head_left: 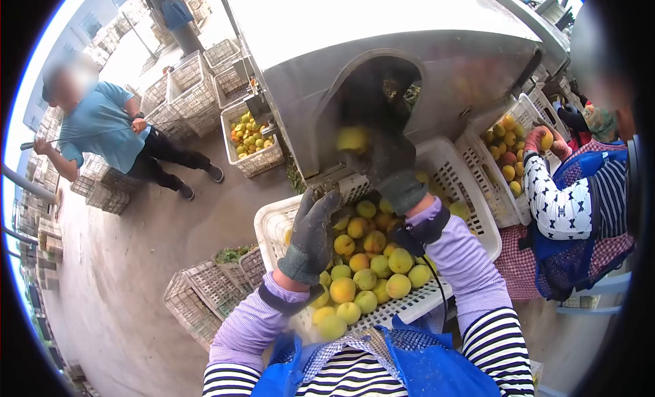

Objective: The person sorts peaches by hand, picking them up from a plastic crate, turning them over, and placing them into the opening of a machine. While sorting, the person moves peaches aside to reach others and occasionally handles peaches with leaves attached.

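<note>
Held fruit (pixel 353 140): yellow and blurred, above the far edge of the white crate (pixel 274 223), before the metal machine's (pixel 293 100) opening
Right hand (pixel 390 163): over the crate's far side, gloved fingers seemingly clamped on that fruit; a light, even grip should spare it bruising
Left hand (pixel 315 228): over the crate's left part; cannot tell whether its fingers grip anything
Piled fruit (pixel 365 279): inside the crate, green to orange; any release is best made low and gently
Co-worker's hand (pixel 537 139): right of the crate, at another fruit (pixel 546 140)
</note>
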Action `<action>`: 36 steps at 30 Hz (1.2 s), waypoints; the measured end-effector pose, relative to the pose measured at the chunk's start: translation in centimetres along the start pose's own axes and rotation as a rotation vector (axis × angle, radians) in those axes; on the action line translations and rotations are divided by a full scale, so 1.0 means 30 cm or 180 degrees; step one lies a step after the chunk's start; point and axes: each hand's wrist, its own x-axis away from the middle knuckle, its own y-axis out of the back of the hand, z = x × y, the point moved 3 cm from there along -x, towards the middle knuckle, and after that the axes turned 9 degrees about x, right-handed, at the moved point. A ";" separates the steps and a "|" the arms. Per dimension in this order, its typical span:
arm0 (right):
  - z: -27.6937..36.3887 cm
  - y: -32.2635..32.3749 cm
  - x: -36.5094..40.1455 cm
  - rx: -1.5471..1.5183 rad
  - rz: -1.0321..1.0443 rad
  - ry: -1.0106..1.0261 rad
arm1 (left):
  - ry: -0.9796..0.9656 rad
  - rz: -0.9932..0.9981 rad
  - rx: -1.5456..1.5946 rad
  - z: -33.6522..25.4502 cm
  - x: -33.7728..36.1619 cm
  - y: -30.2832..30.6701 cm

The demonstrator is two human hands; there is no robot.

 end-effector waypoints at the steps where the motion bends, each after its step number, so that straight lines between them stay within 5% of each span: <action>1: 0.002 -0.036 -0.040 -0.0101 -0.0203 0.0263 | 0.0114 -0.0170 -0.0183 0.018 0.005 0.013; 4: 0.023 0.026 -0.133 0.0251 0.0064 -0.0047 | 0.0192 -0.0472 -0.0783 0.060 -0.014 -0.016; 8: -0.083 0.123 -0.051 -0.0190 0.0624 0.0014 | 0.0037 0.0592 -0.4016 0.200 -0.164 0.094; 10: -0.183 0.047 0.092 0.0655 0.1857 0.0293 | 0.0258 0.1382 -0.4950 0.293 -0.226 0.092; 13: -0.317 -0.094 0.366 0.1058 0.3352 0.1005 | -0.0076 0.1451 -0.6028 0.557 -0.335 0.261; 15: -0.383 -0.201 0.564 0.1012 0.3600 0.1467 | 0.0037 0.1432 -0.6010 0.630 -0.375 0.296; 17: -0.387 -0.240 0.645 0.0935 0.3617 0.1036 | 0.0023 0.1346 -0.6178 0.722 -0.401 0.350; 20: -0.418 -0.365 0.746 0.1063 0.3815 0.1114 | -0.0645 0.2095 -0.6643 0.792 -0.402 0.404; 24: -0.375 -0.222 0.569 0.0480 0.4565 0.0943 | -0.0230 0.1590 -0.6571 0.751 -0.409 0.368; 26: -0.352 -0.116 0.468 0.0006 0.3827 0.0301 | -0.0162 0.1267 -0.6752 0.695 -0.372 0.312; 28: -0.357 -0.022 0.418 -0.0652 0.3284 -0.0212 | -0.0107 0.2076 -0.6724 0.562 -0.297 0.214; 30: -0.362 0.051 0.380 -0.1543 0.2932 -0.0516 | 0.0590 0.2260 -0.5941 0.459 -0.294 0.198; 32: -0.329 0.116 0.347 -0.2559 0.2745 -0.0630 | 0.1784 0.1770 -0.4303 0.374 -0.335 0.212; 35: -0.239 0.167 0.306 -0.3497 0.2524 -0.0515 | 0.1546 0.1048 -0.1477 0.192 -0.207 0.137; 36: -0.201 0.182 0.300 -0.3699 0.2475 -0.0443 | 0.1161 0.1184 -0.1454 0.165 -0.151 0.122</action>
